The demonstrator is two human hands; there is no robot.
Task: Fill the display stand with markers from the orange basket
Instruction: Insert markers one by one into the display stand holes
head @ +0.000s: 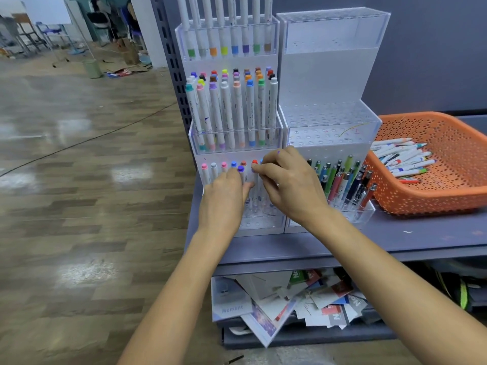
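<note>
Here, in the lowest tier of the clear display stand (237, 143), the right hand (287, 183) pinches the top of a white marker (252, 180) between thumb and curled fingertips. The left hand (224, 191) sits just beside it, fingers curled round a purple-capped marker (240, 169) that rises out of its grip, with its thumb lying against the white marker's barrel. The two hands are close together, nearly touching, and they cover much of that tier. To their left, a short row of markers (213, 169) stands upright with pink, grey and blue caps showing. The two tiers above are packed with upright white markers with coloured caps.

Touching the stand on its right is a second clear stand (332, 127), whose lowest tier holds leaning coloured pens (342, 180). These lie between the hands and the orange basket (448, 196), which rests on the grey shelf (421, 233) at the far right with loose markers (403, 162) heaped in its near corner.

Under the shelf, cards and booklets (290, 304) are piled untidily; one cover reads "Moment" (232, 309). The print on the marker barrels is too small to read. A wood-pattern floor (79, 180) stretches off to the left.
</note>
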